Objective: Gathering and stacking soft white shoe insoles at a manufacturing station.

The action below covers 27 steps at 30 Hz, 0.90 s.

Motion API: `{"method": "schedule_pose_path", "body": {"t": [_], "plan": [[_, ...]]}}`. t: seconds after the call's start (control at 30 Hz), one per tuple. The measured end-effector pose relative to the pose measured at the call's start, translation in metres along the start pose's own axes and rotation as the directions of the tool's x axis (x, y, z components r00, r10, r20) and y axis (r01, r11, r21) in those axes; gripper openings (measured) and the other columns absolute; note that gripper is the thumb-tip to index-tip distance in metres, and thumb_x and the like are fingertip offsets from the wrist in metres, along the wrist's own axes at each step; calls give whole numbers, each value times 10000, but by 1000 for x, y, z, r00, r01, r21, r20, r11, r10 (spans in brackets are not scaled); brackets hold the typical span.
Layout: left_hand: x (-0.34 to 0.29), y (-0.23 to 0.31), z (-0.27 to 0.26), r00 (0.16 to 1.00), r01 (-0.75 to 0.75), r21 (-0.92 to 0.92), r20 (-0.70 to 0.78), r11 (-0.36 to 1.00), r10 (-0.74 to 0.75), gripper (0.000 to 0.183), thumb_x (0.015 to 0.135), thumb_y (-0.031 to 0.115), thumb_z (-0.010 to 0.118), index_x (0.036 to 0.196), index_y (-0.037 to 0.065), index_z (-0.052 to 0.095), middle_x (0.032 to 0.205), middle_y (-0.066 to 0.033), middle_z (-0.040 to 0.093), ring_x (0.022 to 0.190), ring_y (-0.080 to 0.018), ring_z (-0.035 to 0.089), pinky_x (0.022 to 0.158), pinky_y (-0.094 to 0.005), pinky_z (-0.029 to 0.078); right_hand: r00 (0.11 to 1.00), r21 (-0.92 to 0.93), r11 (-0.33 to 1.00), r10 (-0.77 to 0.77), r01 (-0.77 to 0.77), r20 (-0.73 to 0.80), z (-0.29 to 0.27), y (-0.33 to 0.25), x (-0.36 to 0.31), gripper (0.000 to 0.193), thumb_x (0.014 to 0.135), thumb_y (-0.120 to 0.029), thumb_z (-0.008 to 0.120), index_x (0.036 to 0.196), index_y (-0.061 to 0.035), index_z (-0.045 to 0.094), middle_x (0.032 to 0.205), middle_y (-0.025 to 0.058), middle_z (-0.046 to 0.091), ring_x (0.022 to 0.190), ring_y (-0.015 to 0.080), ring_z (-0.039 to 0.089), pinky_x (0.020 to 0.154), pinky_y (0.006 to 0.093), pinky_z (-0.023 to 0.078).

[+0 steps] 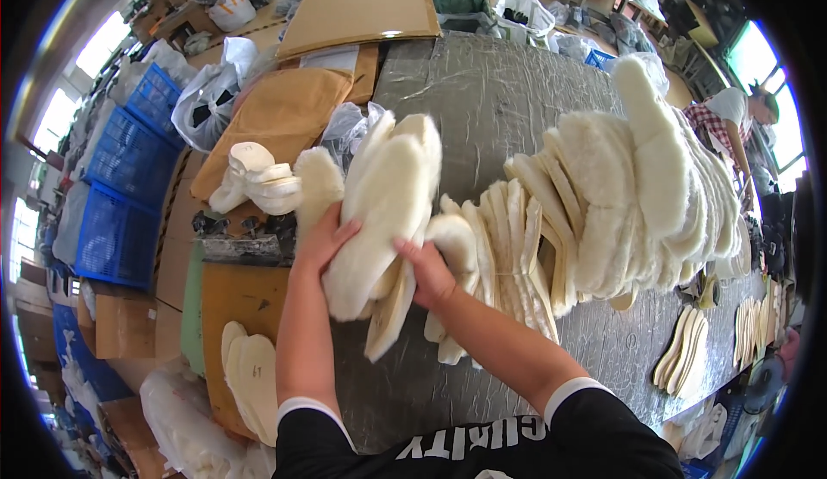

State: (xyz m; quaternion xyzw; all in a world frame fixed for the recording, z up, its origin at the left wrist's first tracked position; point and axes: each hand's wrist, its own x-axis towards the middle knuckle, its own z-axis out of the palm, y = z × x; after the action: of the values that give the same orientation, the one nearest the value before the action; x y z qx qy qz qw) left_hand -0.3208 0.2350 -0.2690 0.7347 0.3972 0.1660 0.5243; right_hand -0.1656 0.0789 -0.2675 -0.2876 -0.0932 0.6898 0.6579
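Between my two hands stands a bundle of cream fleece insoles [379, 208], fluffy side toward me. My left hand [326, 239] is closed around its left side, the thumb on the fleece. My right hand [426, 272] grips its right side low down, thumb pressed on the front and fingers partly hidden. One insole [393, 311] of the bundle slants out below the others. Another fluffy insole [318, 188] stands just left of the bundle. Close to my right hand, a row of fleece insoles [504, 233] stands on edge, some tied with string.
A long, thick row of fleece insoles [603, 195] covers the grey table [508, 78] at right. Smaller insole stacks [680, 351] lie near the right edge. Left are insole-shaped pieces [250, 371], blue crates [129, 160] and cardboard [357, 9]. A person [728, 117] works at far right.
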Motion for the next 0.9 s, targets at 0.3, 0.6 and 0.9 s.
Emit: {"method": "schedule_pose_path", "body": {"t": [0.3,0.6,0.9], "plan": [[-163,-13,-1,730,287,303,545,909,-412,733,709,348,801,1278,-1,499,1182,-184,604,1053,-299,589,948,-348,435,932,-576,741,343,-346,-118,-3,82,-157,895,730,-189,765,1423,8,234,1361,180,397,1262,303,404,1079,403,330],[-66,-42,0,751,366,516,-655,775,81,564,697,314,792,1114,8,567,1052,-199,598,1076,-358,541,847,-439,475,975,-996,-47,211,77,65,-5,43,-102,443,765,-11,525,1195,55,442,1202,277,443,1145,452,444,991,456,391],[-100,-20,-26,848,64,319,-516,946,117,242,713,95,725,875,-30,596,807,-182,621,783,-267,621,685,-341,479,889,-491,-855,-85,166,449,0,4,59,607,819,-32,544,1396,-46,357,1426,305,288,1314,466,324,1011,457,407]]}}
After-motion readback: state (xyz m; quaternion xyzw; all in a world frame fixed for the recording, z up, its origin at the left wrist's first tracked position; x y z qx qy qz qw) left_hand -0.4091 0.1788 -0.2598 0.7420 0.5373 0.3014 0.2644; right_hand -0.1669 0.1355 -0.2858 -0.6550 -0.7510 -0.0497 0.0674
